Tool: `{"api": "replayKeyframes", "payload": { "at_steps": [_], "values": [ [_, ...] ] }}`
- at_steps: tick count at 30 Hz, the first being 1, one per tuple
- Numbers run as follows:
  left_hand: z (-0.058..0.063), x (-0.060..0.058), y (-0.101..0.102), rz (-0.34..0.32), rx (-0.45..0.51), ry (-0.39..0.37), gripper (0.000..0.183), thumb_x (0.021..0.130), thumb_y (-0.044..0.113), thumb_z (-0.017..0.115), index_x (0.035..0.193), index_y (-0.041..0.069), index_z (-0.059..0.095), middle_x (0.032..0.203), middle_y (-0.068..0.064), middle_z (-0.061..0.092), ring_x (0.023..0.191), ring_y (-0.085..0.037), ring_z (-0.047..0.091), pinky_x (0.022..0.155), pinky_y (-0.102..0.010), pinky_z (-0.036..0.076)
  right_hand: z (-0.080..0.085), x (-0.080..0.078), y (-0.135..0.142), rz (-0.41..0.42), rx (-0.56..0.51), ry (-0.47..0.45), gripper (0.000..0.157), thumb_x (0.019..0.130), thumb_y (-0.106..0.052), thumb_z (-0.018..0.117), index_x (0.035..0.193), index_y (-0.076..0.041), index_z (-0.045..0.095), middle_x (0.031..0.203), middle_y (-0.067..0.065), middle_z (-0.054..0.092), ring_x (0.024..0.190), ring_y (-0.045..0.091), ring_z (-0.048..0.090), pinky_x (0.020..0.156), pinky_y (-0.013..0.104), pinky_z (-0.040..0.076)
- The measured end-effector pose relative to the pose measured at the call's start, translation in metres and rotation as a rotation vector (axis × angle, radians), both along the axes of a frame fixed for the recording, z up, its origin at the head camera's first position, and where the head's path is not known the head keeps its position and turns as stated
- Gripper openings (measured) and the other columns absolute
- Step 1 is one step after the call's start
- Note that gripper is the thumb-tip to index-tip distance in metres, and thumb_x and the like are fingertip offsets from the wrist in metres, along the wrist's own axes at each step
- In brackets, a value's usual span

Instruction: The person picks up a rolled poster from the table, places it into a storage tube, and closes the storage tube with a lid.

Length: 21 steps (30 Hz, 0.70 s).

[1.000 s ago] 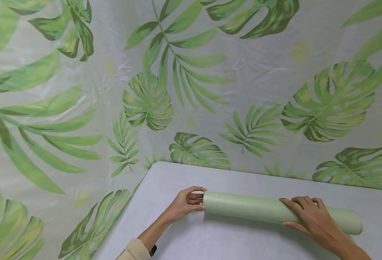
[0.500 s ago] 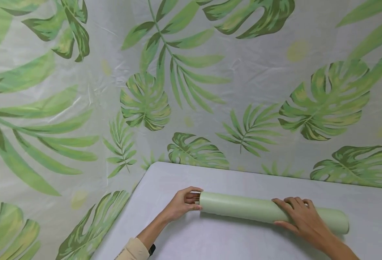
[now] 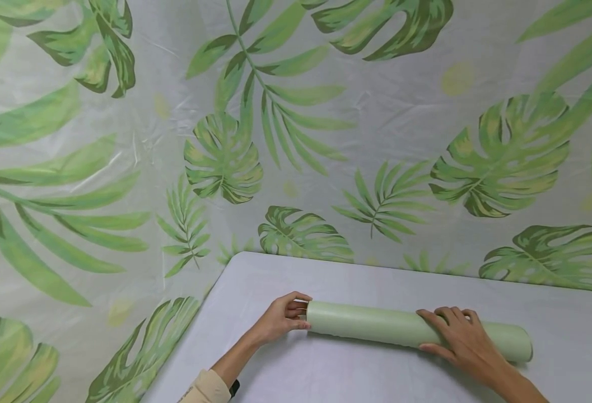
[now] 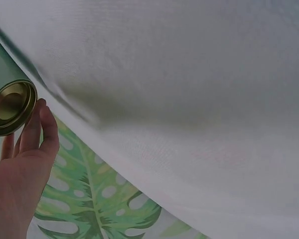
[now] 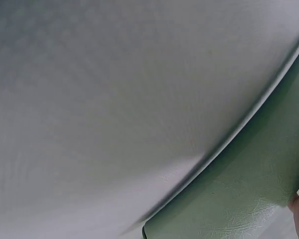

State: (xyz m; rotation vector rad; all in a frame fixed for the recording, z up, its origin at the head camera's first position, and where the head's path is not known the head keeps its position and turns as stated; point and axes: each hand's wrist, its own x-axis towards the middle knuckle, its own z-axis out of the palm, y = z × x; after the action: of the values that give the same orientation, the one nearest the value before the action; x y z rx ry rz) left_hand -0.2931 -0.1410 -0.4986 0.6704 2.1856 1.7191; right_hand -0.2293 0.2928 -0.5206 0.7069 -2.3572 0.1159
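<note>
A long pale green tube (image 3: 368,323) lies crosswise over the white table, its right end a little nearer the person. At its left end my left hand (image 3: 279,319) holds the rim, thumb on the near side and fingers on the far side. The left wrist view shows that end with a recessed gold metal cap (image 4: 14,105), the left hand's fingers (image 4: 49,127) around its rim. My right hand (image 3: 464,341) grips the tube from above, right of its middle. In the right wrist view the green surface (image 5: 239,199) fills the lower right corner, with only a bit of the hand showing.
The white-covered table (image 3: 270,274) has a rounded far left corner. Behind and to the left hangs a pale sheet (image 3: 306,184) printed with green leaves. A beige sleeve (image 3: 207,387) and a dark wristband (image 3: 234,387) are on the left arm.
The tube and both hands have shifted left, the right end and right hand more than the left. Both hands keep their hold. The whole head view has also drifted slightly.
</note>
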Motion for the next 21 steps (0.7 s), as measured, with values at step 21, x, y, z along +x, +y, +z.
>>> {"api": "replayKeyframes", "payload": {
  "at_steps": [21],
  "values": [
    [-0.0011, -0.0015, -0.0012, -0.024, -0.069, 0.031, 0.054, 0.087, -0.006, 0.077, 0.137, -0.001, 0.056, 0.14, -0.027, 0.061, 0.134, -0.043, 0.059, 0.101, -0.036, 0.058, 0.001, 0.0017, -0.0018, -0.011, 0.01, -0.032, 0.07, 0.076, -0.065, 0.078, 0.13, -0.023, 0.067, 0.104, 0.001, 0.066, 0.092, 0.022, 0.062, 0.077, 0.048, 0.043]
  ]
}}
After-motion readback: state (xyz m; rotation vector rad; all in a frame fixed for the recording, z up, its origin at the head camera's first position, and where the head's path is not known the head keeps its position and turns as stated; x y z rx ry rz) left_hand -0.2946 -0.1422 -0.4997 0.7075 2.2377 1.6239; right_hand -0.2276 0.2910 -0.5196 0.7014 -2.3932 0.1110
